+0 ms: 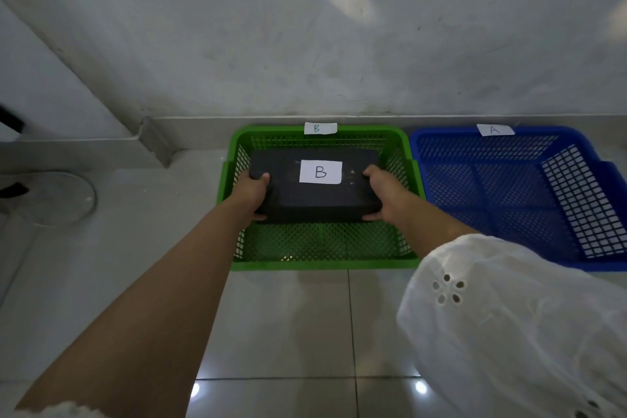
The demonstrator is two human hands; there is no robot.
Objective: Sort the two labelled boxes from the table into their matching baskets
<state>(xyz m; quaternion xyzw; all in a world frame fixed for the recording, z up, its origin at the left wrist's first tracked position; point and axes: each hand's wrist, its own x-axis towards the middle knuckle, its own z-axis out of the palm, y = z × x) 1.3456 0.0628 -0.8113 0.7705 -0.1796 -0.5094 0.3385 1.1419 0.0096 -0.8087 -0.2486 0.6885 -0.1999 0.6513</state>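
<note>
Left hand (252, 192) grips the left end of the flat black rectangular box (314, 187), thumb on the top face and fingers wrapped under the near edge. Right hand (381, 192) grips the right end in the same manner. Both hands are closed on the box; neither is free.

The box carries a white paper label marked "B" (320, 172) on its top face, reading upright to the wearer. It sits level, within the outline of the green perforated plastic basket (322, 263), toward the far half. Whether its underside rests on the basket floor or hangs just above it cannot be determined.

A white tag marked "B" (320, 128) is fixed to the far rim of the green basket; label and tag agree. Just beside it on the right stands the blue perforated plastic basket (509, 263), tagged "A" (495, 129) and holding nothing visible. Both stand on a pale tiled floor (288, 322) against a grey wall (305, 27).

Assessment: placement step for box B, near completion. Recommended practice: keep the box level, lower it until the base is fully supported, then draw the fingers out sideways, clear of the mesh walls. The second box is not in view.
</note>
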